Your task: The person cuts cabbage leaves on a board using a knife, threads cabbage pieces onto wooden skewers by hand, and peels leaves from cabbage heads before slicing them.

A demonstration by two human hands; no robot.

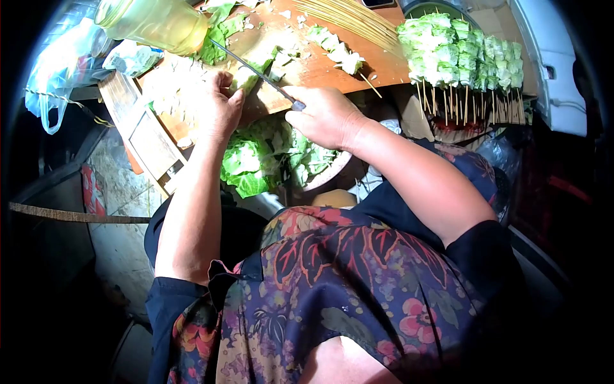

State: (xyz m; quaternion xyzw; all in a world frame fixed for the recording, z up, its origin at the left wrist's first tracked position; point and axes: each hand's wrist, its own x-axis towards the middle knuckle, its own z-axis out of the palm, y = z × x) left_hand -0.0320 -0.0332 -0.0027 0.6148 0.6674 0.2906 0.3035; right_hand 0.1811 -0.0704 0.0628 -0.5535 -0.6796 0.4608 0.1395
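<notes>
My right hand [326,115] is closed around the handle of a knife [256,72], whose long thin blade points up and left over the wooden board [380,64]. Beside the blade, my left hand [224,105] has its fingers curled next to a strip of green leaf pieces [246,78]; whether it grips them is hard to see. Farther right on the board lies a skewer with leaf pieces [348,61], its bare stick end over the board's edge. Loose leaves [222,32] lie near the knife tip.
A yellowish jar [153,24] stands at the upper left, near a plastic bag [61,70]. Bare sticks [352,19] lie at the top. Several loaded skewers [438,51] are stacked at the right. Below the board, a basin [329,171] holds cut greens beside leafy vegetables [245,163].
</notes>
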